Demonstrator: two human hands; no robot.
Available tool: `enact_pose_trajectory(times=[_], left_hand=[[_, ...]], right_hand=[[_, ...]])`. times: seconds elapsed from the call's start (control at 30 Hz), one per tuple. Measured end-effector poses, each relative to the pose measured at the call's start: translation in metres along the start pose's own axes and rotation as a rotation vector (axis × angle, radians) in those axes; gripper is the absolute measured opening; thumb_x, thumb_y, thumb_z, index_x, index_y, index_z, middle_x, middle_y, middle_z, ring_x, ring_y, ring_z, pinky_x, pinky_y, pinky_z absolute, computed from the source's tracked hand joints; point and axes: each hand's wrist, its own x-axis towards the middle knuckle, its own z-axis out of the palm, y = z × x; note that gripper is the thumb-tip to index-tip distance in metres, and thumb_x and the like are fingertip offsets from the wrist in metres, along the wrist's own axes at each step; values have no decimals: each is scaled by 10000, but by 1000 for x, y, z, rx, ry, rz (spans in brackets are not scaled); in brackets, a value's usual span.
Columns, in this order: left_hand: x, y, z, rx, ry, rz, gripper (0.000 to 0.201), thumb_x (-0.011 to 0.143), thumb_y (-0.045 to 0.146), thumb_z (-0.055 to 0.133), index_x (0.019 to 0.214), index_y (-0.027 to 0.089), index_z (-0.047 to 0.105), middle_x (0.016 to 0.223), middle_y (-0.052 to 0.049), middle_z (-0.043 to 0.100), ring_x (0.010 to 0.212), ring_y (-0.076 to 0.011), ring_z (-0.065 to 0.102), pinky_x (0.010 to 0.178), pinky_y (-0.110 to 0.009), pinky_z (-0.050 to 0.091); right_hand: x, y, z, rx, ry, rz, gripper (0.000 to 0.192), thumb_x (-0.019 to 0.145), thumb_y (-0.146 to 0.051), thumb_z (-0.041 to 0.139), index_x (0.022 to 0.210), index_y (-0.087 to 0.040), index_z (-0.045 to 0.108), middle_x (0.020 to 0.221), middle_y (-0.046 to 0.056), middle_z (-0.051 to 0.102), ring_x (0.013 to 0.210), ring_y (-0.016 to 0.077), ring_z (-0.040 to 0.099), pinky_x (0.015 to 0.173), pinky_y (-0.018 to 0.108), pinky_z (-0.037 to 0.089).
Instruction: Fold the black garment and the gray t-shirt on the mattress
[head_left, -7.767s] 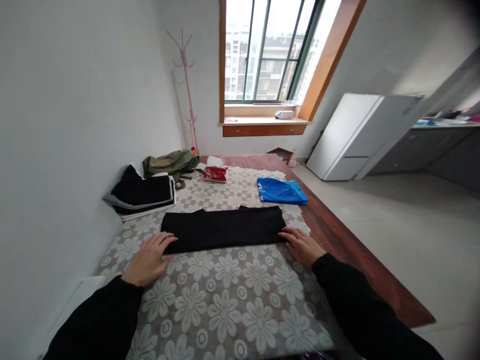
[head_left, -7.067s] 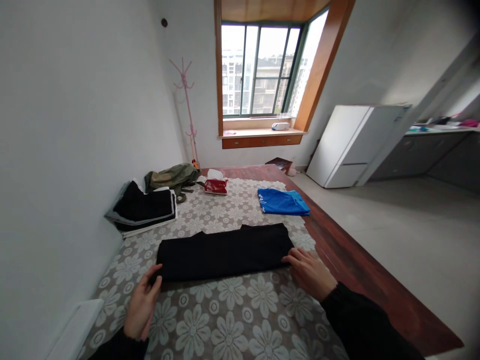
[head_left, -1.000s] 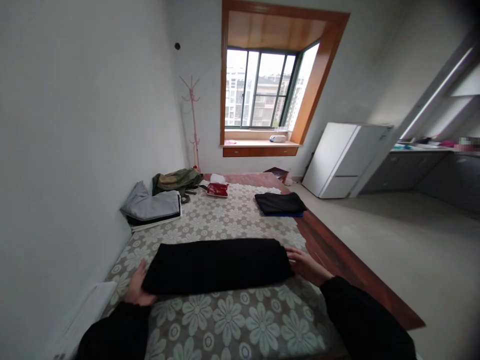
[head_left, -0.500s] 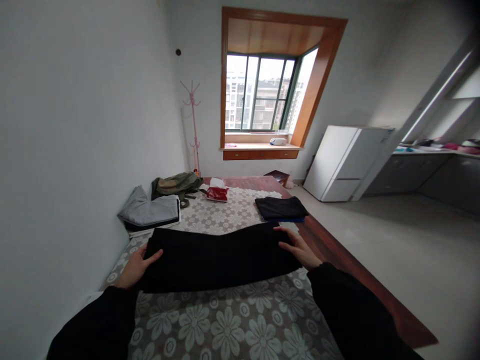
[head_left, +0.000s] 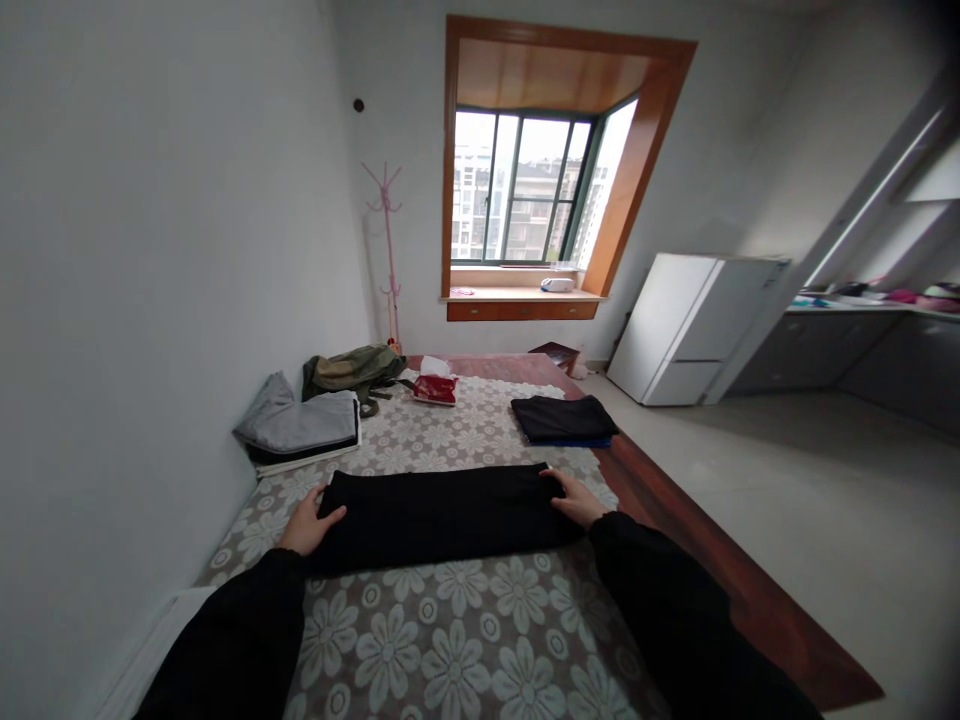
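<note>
A folded black garment (head_left: pixel 442 518), perhaps trousers, stretches as a long strip low over the flowered tablecloth (head_left: pixel 457 640). My left hand (head_left: pixel 309 522) grips its left end, thumb on top and fingers behind the cloth. At the opposite end my right hand (head_left: pixel 576 498) holds it the same way. Both hands are closed on the fabric. Past the right hand lies a folded dark garment (head_left: pixel 564 418) with a blue layer under it. Beyond the left hand, a pile of folded clothes (head_left: pixel 307 422), grey on top, sits against the wall.
A green backpack (head_left: pixel 352 368) and a red tissue pack (head_left: pixel 435 386) lie toward the table's far end. The table's reddish wooden edge (head_left: pixel 720 560) runs along the right. Farther off stand a pink coat rack (head_left: pixel 388 240) and a white fridge (head_left: pixel 690 325).
Both hands have come closer together and the black garment has lowered toward the tablecloth. Its sagging top edge now runs nearly straight.
</note>
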Motion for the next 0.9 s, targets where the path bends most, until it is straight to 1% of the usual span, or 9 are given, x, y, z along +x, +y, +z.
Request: enact_pose_trajectory(times=[0.17,0.27,0.33,0.43,0.53,0.6,0.73,0.83,0.9], left_hand=[[12,3,-9,133,10,10,674,698,501,778,1252,179,569,973,-119,786,989,-351,757,875,-428,604],[29,10,-16,247,57,18,571,678,505,751,1149,198,652,955,-102,773,1002,-364,740,926,-450,565],[40,15,-18,301,74,30,468,652,488,748,1024,210,693,915,-95,764,1011,-372,727,952,-459,541],[49,23,-16,340,85,68,331,609,456,751,843,228,698,867,-88,752,1003,-371,712,948,-453,531],[47,30,-11,324,110,131,310,611,467,731,813,236,688,956,-102,757,970,-355,700,953,-466,528],[41,34,-8,285,143,165,363,634,523,708,846,229,684,1040,-131,749,1003,-366,686,977,-496,517],[16,51,-17,150,133,217,544,673,720,655,887,220,659,1094,-145,752,1108,-360,676,1013,-475,529],[-20,66,-42,18,75,230,641,639,801,709,900,218,652,1029,-123,770,1078,-349,702,992,-447,560],[-55,72,-64,-90,29,213,606,627,751,797,892,225,657,993,-111,773,1058,-363,710,989,-465,566]], right_hand=[[7,4,-4,-78,27,33,581,693,-167,648,1267,-254,673,1256,95,675,1157,266,652,1045,361,467],[20,2,-5,-109,78,43,529,816,-317,657,1331,-198,636,1289,146,639,1156,285,637,1047,380,455],[30,0,-4,-122,110,53,488,862,-351,640,1315,-171,643,1240,158,652,1162,296,623,1049,386,443],[43,-5,-1,-120,133,64,329,818,-280,681,1127,-176,720,1087,124,678,1054,280,640,992,372,462],[47,-11,-1,-83,155,45,150,743,-203,690,887,-179,723,979,97,666,903,252,642,903,370,490],[45,-15,-5,-37,183,5,91,746,-200,658,831,-191,688,985,94,661,879,242,637,889,375,496],[25,-23,-26,90,218,-107,98,841,-293,577,897,-230,627,1037,86,687,993,248,651,963,390,494],[-12,-24,-52,349,195,-178,191,874,-425,626,926,-243,600,1006,88,706,961,264,665,892,400,531],[-48,-20,-71,568,163,-186,260,839,-465,732,910,-248,607,980,93,708,902,268,666,826,400,542]])
